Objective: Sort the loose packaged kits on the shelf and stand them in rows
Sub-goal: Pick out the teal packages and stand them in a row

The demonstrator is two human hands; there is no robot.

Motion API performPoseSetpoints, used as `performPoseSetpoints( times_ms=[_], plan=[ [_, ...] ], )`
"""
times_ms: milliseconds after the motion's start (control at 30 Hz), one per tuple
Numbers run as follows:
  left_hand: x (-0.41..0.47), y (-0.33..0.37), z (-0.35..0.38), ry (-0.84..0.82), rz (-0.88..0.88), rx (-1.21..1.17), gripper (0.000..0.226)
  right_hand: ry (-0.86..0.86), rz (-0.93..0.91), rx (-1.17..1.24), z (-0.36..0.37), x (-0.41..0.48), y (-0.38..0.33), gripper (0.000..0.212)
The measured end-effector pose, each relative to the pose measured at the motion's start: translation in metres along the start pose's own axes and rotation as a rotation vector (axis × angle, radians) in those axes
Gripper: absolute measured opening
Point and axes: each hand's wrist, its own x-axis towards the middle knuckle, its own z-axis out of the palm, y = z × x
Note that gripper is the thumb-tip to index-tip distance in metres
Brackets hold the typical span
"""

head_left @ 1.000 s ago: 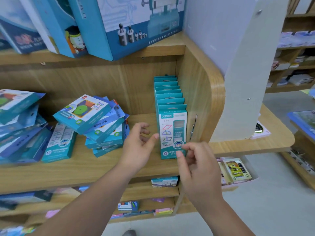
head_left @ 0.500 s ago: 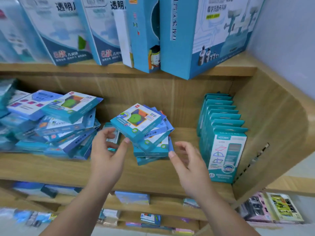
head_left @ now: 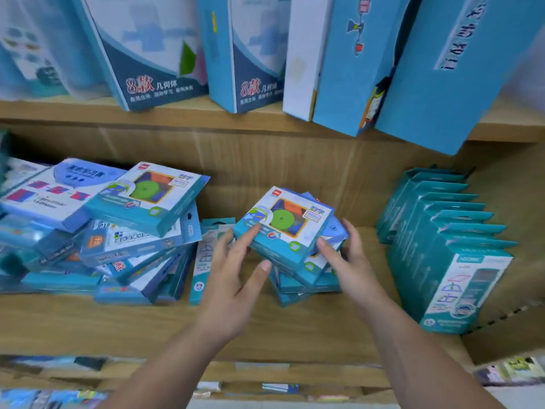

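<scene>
A small stack of flat teal kits [head_left: 306, 278] lies loose at mid-shelf, its top kit [head_left: 283, 222] showing a green disc. My left hand [head_left: 236, 270] touches the top kit's left edge with straight fingers, thumb by its front corner. My right hand [head_left: 348, 258] grips the stack's right side, thumb on the top kit and fingers curled behind it. A row of teal kits [head_left: 451, 261] stands upright at the right end. A bigger jumbled pile of kits [head_left: 118, 231] fills the left. One flat kit [head_left: 206, 255] lies between the pile and my left hand.
The wooden shelf board [head_left: 295, 329] has bare wood in front of the stack. The shelf's side wall [head_left: 513, 290] stands just right of the upright row. Large blue boxes [head_left: 354, 60] lean on the shelf above. Lower shelves hold blurred items.
My view swung left from the upright row to the loose stack. Both hands left the row, moved to the stack and closed in on its two sides.
</scene>
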Motion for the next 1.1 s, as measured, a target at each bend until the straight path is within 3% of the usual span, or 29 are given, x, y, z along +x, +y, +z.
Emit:
performPoseSetpoints(
  times_ms=[267,400,500,633,733,867,1100],
  plan=[
    [-0.001,-0.007,-0.027,-0.044,0.08,0.067,0.056,0.097,-0.023,0.036,0.059,-0.01,0.008,0.061],
    [-0.002,0.002,-0.03,-0.118,0.044,0.148,0.068,0.108,-0.012,0.022,0.065,-0.005,0.01,0.076],
    [-0.006,-0.001,-0.036,-0.158,0.085,0.158,0.071,0.098,0.019,0.028,0.063,-0.004,0.008,0.069],
    [-0.029,-0.032,-0.044,-0.038,0.063,0.249,0.051,0.223,-0.089,-0.092,0.067,-0.015,0.014,0.075],
    [-0.037,-0.066,-0.045,-0.097,-0.039,0.463,0.039,0.165,-0.122,-0.037,0.075,-0.026,0.022,0.069],
    [-0.029,-0.078,-0.036,-0.234,-0.074,0.762,0.05,0.15,-0.148,-0.093,0.074,-0.028,0.031,0.084],
    [-0.018,-0.061,-0.025,-0.198,-0.203,0.791,0.046,0.099,-0.169,-0.138,0.066,-0.019,0.034,0.083]
  ],
)
